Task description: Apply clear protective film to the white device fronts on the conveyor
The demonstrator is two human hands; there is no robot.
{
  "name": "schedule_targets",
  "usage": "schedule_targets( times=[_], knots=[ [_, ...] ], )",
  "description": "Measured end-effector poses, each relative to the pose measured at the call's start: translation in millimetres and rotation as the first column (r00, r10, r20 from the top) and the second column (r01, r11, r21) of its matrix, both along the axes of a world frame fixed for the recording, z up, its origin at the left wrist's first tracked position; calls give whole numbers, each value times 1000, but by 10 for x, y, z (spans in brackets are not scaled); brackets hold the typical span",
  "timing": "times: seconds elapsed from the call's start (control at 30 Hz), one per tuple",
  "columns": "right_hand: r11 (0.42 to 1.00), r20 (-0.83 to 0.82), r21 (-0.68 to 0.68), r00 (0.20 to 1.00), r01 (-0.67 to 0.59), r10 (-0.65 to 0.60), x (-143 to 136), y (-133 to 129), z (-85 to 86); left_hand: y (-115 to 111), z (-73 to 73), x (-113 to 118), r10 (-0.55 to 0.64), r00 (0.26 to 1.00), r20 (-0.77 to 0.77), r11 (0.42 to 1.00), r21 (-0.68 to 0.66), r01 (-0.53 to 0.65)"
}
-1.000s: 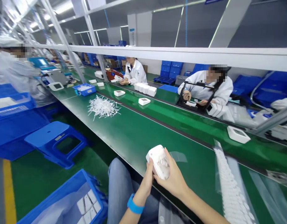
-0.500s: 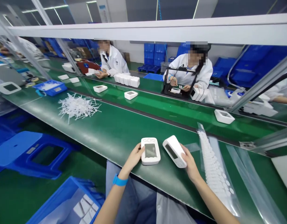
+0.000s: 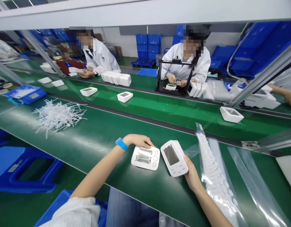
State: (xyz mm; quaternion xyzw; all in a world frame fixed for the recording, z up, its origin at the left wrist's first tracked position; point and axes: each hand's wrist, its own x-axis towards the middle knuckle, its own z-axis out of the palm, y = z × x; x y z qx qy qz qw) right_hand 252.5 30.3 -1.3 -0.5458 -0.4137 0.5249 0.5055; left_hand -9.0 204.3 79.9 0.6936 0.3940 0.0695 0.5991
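Two white blood pressure monitors, each with a grey screen and buttons, are in front of me at the near side of the green bench. My left hand (image 3: 141,140) reaches over the far edge of the left monitor (image 3: 144,157), gripping it from behind; its fingertips are partly hidden. That monitor lies screen up, buttons toward the right. In my right hand (image 3: 191,170) the other monitor (image 3: 173,156) is held by its right side, tilted, its screen facing me and its buttons at the lower end. The two monitors stand close together.
A pile of white strips (image 3: 60,115) lies left on the bench, near a blue tray (image 3: 26,94). Clear plastic bags with white round pieces (image 3: 215,167) lie at right. More monitors (image 3: 125,96) sit on the green conveyor (image 3: 159,107) beyond. Co-workers sit across; a blue stool (image 3: 24,167) stands lower left.
The left monitor has turned about a quarter turn, its buttons now pointing right, and my left hand has moved to its far edge. The right monitor has rotated so its screen faces me more.
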Motion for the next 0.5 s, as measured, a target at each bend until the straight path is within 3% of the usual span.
schedule_targets(
  times=[0.1,0.2,0.23,0.27,0.37,0.43,0.5],
  knots=[
    [997,-2,-64,999,40,-40,26,2,74,-189,-10,135,55,998,-32,989,142,-50],
    [992,97,-64,990,110,-104,51,2,177,-760,-103,164,253,965,-75,919,330,-215],
    [990,100,-72,989,118,-110,55,4,206,-985,-155,178,331,939,-96,874,405,-267],
    [990,85,-82,991,115,-108,57,7,229,-1200,-215,200,457,877,-145,772,555,-311],
    [990,43,-89,994,106,-102,55,27,256,-1634,-406,298,672,715,-192,531,798,-285],
    [989,55,-77,991,123,-119,56,47,252,-1696,-484,328,706,677,-205,475,847,-239],
    [988,75,-71,988,141,-135,58,69,240,-1626,-498,287,653,727,-210,499,842,-205]
  ],
)
